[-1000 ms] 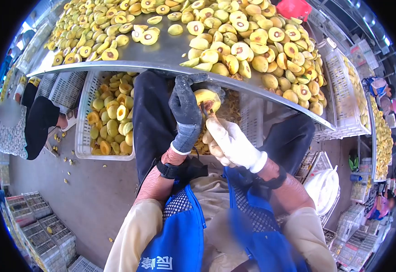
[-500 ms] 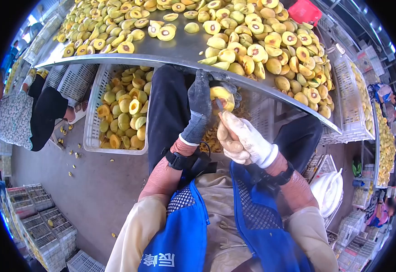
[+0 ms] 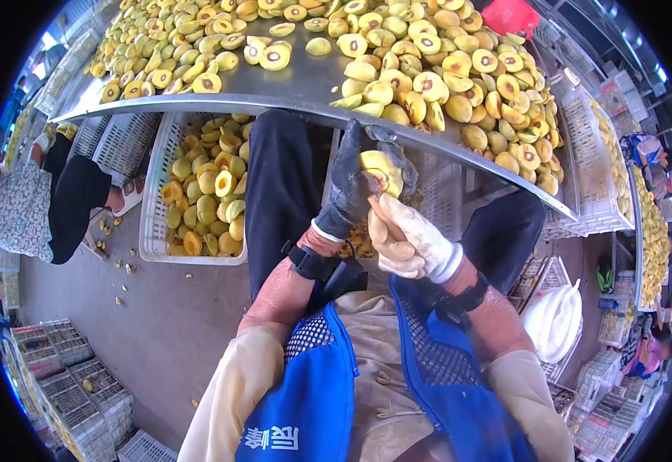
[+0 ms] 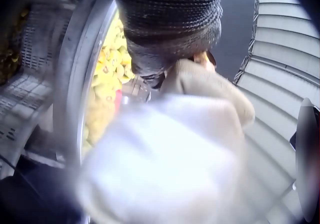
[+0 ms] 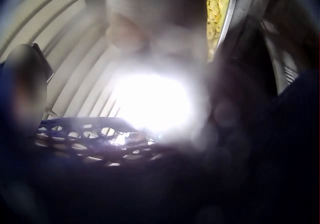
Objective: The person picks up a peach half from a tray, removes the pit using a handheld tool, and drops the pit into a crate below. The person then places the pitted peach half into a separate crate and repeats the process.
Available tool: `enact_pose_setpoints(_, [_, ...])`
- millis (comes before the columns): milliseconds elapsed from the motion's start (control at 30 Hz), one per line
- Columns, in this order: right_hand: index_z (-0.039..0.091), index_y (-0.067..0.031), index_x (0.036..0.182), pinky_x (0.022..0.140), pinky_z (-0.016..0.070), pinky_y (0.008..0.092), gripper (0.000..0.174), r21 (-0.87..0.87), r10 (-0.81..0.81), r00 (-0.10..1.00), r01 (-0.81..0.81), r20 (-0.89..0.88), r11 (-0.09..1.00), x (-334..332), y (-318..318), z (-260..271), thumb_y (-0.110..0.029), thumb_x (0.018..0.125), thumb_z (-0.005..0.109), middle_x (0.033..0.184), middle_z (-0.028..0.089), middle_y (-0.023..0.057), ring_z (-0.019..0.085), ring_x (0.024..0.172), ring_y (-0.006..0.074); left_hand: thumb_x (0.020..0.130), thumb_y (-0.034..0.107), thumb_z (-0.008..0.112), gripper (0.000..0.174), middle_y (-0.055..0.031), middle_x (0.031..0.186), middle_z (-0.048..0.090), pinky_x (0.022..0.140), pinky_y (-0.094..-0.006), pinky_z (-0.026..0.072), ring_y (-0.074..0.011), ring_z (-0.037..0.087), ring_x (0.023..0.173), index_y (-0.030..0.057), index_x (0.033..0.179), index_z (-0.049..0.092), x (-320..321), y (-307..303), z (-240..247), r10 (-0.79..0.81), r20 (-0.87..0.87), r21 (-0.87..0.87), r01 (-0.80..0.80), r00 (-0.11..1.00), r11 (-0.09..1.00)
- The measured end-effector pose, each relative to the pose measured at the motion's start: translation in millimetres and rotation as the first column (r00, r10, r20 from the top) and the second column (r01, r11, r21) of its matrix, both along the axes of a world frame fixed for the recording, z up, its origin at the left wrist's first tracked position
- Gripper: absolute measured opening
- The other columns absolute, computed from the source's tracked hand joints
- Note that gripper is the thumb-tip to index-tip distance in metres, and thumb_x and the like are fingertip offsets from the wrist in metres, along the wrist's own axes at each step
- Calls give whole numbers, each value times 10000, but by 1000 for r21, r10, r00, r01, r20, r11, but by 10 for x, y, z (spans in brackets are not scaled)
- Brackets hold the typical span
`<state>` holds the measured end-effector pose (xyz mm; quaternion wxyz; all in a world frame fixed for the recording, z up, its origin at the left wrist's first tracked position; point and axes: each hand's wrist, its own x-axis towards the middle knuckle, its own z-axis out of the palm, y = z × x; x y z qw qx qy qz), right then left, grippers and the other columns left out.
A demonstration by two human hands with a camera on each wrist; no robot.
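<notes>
My left hand (image 3: 346, 185), in a dark grey knit glove, grips a yellow peach half (image 3: 384, 163) just below the table's front edge. Its cut face, with a reddish-brown centre, is turned toward my right hand. That right hand (image 3: 417, 240), in a white glove, pinches the brown handle of a small pitting knife (image 3: 376, 205). The metal tip meets the cut face near the centre. In the left wrist view the white glove (image 4: 165, 159) looms blurred before the dark glove (image 4: 172, 29). Glare washes out much of the right wrist view.
Heaps of peach halves (image 3: 444, 85) cover much of the metal table (image 3: 305, 81). Below it, a white crate (image 3: 151, 208) of peach halves stands left of my legs. More cut pieces (image 3: 363, 245) lie beneath my hands. Another person (image 3: 20, 208) sits at the left.
The peach half has turned slightly in my left hand, and the knife tip has shifted on its cut face. The head view has swung a little. Both hands keep their grips.
</notes>
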<state>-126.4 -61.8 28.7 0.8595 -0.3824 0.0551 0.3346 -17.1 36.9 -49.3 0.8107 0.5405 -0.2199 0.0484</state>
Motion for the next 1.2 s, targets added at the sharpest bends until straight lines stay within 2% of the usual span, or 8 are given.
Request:
enact_pose_setpoints(133, [550, -64, 830, 261, 254, 204, 454, 201, -18, 999, 10, 35, 980, 15, -8, -83, -462, 976, 389, 428, 343, -43, 283, 274, 60, 952, 167, 475, 307, -71, 1123, 544, 858, -297, 497, -147, 562, 987, 8, 1214, 452, 43, 19, 163, -613, -82, -793, 321, 786, 518])
enact_pose_setpoints(167, [558, -66, 835, 265, 251, 208, 447, 224, -5, 998, -10, 68, 975, 12, -28, -104, -458, 975, 395, 446, 345, -44, 277, 283, 57, 956, 198, 466, 293, -66, 1089, 548, 866, -306, 492, -145, 562, 983, 22, 1190, 468, 38, 32, 176, -75, -45, -320, 57, 996, 946])
enact_pose_setpoints(367, [558, -48, 985, 321, 270, 192, 445, -28, -159, 956, 157, -245, 987, 65, -305, -368, -476, 955, 442, 529, 389, -39, 294, 347, 38, 944, 285, 434, 254, -56, 895, 581, 835, -311, 480, -178, 578, 870, 56, 956, 543, 421, 526, 483, 178, -414, -471, -378, 892, 798])
enact_pose_setpoints(433, [542, -32, 1058, 342, 253, 185, 480, -159, -143, 941, 97, -306, 982, 62, -362, -271, -492, 927, 498, 581, 451, -22, 308, 382, 35, 961, 256, 432, 283, -112, 1058, 550, 895, -331, 443, -210, 537, 972, 13, 1068, 529, 614, 899, 423, 683, 222, 46, -707, 696, 706])
enact_pose_setpoints(467, [531, -10, 1075, 316, 228, 169, 453, -217, -159, 940, 94, -303, 972, 53, -356, -216, -442, 960, 458, 602, 483, -19, 287, 352, 21, 962, 188, 452, 292, -151, 1139, 527, 932, -356, 420, -235, 513, 1038, -25, 1152, 515, 760, 1157, 243, 691, 710, 68, -990, 135, 124])
enact_pose_setpoints(667, [547, -52, 1000, 326, 353, 188, 355, -754, -127, 982, 188, 139, 629, 401, -504, 115, -371, 868, 628, 666, 601, 3, 453, 366, 46, 961, 102, 456, 347, -126, 1225, 511, 845, -287, 461, -176, 526, 1033, -9, 1290, 445, 476, 986, 754, 759, 272, -26, -784, 591, 620])
enact_pose_setpoints(833, [509, 48, 1085, 617, 513, 420, 516, -707, 370, 765, 636, 527, -308, 1166, -916, 6, -397, 846, 612, 785, 639, 222, 640, 692, 370, 945, 79, 506, 375, -55, 1181, 498, 744, -200, 473, -91, 508, 889, 37, 1308, 422, 87, 78, 519, 57, -79, -447, -87, 995, 890])
enact_pose_setpoints(1200, [511, 56, 1102, 754, 501, 442, 512, -698, 348, 790, 611, 505, -373, 1782, -1073, -430, -344, 807, 634, 915, 629, 239, 618, 856, 380, 956, 88, 494, 239, -70, 1101, 611, 891, -240, 442, -104, 551, 977, -35, 1151, 559, 274, -180, -66, -18, -244, -144, -17, 970, 989])
